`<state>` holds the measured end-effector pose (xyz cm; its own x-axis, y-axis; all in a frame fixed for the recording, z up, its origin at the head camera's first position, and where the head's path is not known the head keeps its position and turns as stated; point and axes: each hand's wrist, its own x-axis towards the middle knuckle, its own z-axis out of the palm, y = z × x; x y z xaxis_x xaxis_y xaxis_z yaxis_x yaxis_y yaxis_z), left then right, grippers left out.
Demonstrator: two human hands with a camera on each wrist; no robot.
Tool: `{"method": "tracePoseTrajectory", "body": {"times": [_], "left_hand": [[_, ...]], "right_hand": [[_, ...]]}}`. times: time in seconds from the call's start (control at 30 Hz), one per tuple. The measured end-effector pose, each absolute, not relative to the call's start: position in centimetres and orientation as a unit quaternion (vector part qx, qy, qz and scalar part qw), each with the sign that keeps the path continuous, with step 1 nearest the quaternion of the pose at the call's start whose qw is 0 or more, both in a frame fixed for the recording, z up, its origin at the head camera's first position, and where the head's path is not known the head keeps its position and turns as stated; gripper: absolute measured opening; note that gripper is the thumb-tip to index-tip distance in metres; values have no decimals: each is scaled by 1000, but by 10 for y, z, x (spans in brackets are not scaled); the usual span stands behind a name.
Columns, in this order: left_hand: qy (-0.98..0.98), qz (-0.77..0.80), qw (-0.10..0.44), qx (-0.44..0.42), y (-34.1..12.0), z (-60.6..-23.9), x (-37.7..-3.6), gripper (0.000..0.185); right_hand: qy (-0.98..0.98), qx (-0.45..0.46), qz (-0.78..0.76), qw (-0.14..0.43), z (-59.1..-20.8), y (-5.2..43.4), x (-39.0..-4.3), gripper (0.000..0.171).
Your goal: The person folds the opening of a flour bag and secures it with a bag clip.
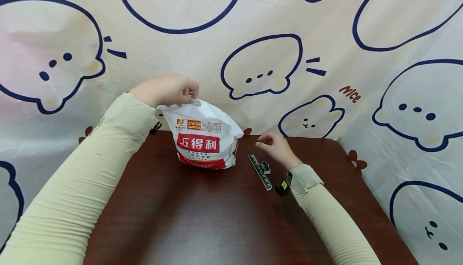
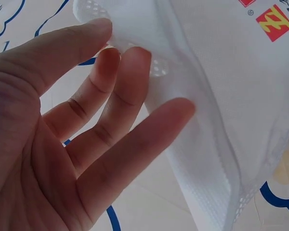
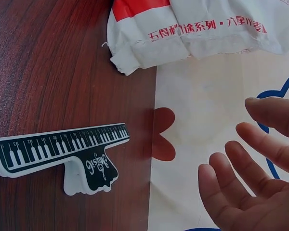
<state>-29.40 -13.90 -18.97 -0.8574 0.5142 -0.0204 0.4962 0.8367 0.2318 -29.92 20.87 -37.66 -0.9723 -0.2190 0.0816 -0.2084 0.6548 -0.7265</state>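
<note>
The left hand point(image 1: 164, 90) pinches the top seam of a white, red-labelled bag point(image 1: 204, 138) standing below its fingers point(image 2: 135, 72). The right hand point(image 1: 276, 147) hovers loosely spread beside a piano-key clip point(image 1: 260, 171).

Surface: dark reddish-brown wooden table point(image 1: 202, 225), glossy, wood grain visible.
Back edge: table stands against a cream cloth backdrop w/ blue-outlined cartoon animals – the cloth meets the far edge.
On table, centre-back: white bag point(image 1: 205, 140) w/ red label and Chinese characters, standing upright near the far edge, its bottom corner crumpled on the wood.
On table, right of bag: black-and-white clip point(image 1: 260, 170) printed w/ piano keys and a ruler scale – lies flat, near the bag but apart from it, placed diagonal.
Front part: only bare wood shows between the two sleeves.
</note>
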Motion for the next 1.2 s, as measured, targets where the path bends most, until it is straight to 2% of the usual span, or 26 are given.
{"method": "tracePoseTrajectory", "body": {"times": [0.13, 0.5, 0.93, 1.2], "left_hand": [[956, 108, 28, 272, -140, -191, -295, 7], [956, 118, 39, 267, -142, -191, -295, 7], [955, 114, 31, 270, -143, -191, -296, 9], [956, 111, 26, 269, -143, -192, -297, 9]], "right_hand": [[912, -116, -393, 19, -377, 209, -298, 31], [927, -99, -357, 63, -385, 214, -300, 27], [926, -35, -351, 138, -387, 214, -297, 27], [933, -18, -329, 147, -394, 214, -301, 30]]}}
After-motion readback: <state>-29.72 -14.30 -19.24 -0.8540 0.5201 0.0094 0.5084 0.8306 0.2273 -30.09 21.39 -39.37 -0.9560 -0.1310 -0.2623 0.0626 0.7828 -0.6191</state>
